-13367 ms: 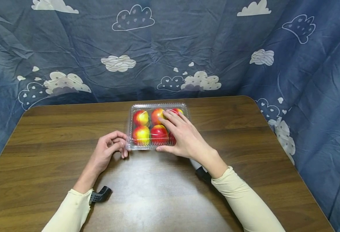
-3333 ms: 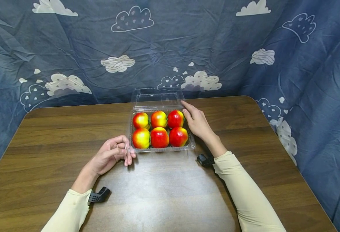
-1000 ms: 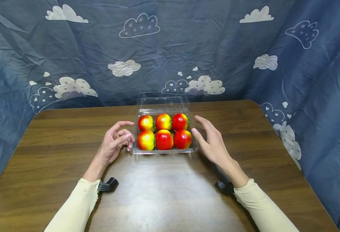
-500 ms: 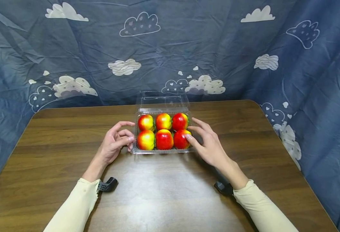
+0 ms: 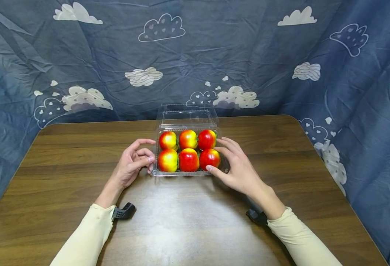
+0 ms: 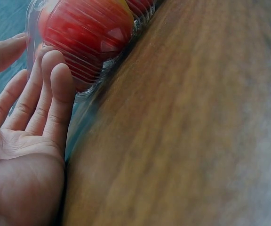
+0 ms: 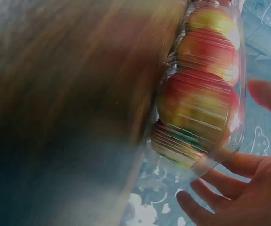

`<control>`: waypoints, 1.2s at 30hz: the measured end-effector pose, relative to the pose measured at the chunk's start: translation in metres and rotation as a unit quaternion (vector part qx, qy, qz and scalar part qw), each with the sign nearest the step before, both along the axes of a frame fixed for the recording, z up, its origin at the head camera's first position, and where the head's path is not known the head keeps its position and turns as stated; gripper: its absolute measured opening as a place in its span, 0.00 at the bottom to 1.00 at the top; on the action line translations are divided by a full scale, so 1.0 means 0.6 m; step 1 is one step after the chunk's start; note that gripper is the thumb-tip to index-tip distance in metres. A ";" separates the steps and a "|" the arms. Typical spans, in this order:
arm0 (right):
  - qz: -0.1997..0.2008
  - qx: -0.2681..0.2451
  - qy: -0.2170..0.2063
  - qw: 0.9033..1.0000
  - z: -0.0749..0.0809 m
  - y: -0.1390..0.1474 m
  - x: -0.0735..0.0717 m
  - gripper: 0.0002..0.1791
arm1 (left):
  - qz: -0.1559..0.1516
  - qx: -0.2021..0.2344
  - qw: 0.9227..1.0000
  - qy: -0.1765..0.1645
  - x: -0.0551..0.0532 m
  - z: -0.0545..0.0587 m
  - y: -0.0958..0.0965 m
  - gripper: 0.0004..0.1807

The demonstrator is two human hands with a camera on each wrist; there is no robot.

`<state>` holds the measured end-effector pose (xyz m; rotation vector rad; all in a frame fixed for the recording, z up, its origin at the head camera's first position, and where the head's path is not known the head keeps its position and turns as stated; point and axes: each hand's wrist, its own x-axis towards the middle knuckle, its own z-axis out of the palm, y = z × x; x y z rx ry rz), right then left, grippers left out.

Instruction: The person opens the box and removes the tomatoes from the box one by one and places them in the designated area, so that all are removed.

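A clear plastic clamshell container (image 5: 181, 175) sits on the table with its lid (image 5: 188, 115) raised at the back. Two rows of glossy red-and-yellow apples fill it. My left hand (image 5: 129, 166) rests at its left side; in the left wrist view, loosely straight fingers (image 6: 55, 101) lie against the ribbed wall beside an apple (image 6: 86, 30). My right hand (image 5: 243, 171) spreads around the front right apple (image 5: 210, 158), thumb at its near side and fingers to its right. In the right wrist view, that hand's fingers (image 7: 229, 183) show beyond the container's corner.
The brown wooden table (image 5: 181, 229) has its far edge just behind the container. A blue cloth with white clouds (image 5: 161, 51) hangs behind and to the right. A black wrist strap (image 5: 124, 211) shows at my left sleeve.
Since the oldest frame, the container's lid has been opened backward. In the last second my right hand has moved left, its thumb passing to the near side of the front right apple. The left hand stays.
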<state>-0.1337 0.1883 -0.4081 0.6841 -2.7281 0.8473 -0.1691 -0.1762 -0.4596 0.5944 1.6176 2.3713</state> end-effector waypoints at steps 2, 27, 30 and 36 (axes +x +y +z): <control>0.007 0.002 0.007 1.000 0.000 0.000 0.000 0.35 | 0.000 -0.001 1.000 0.000 0.000 -0.001 0.000 0.26; 0.019 -0.012 -0.013 1.000 -0.004 -0.001 -0.006 0.31 | -0.003 -0.001 1.000 -0.001 0.000 0.001 0.001 0.26; 0.018 -0.022 -0.015 0.999 -0.006 -0.001 -0.007 0.31 | -0.004 0.001 1.000 0.004 -0.001 0.000 0.001 0.26; 0.020 -0.030 0.005 0.999 -0.010 -0.001 -0.009 0.32 | -0.005 0.000 1.000 0.007 -0.001 -0.003 0.000 0.25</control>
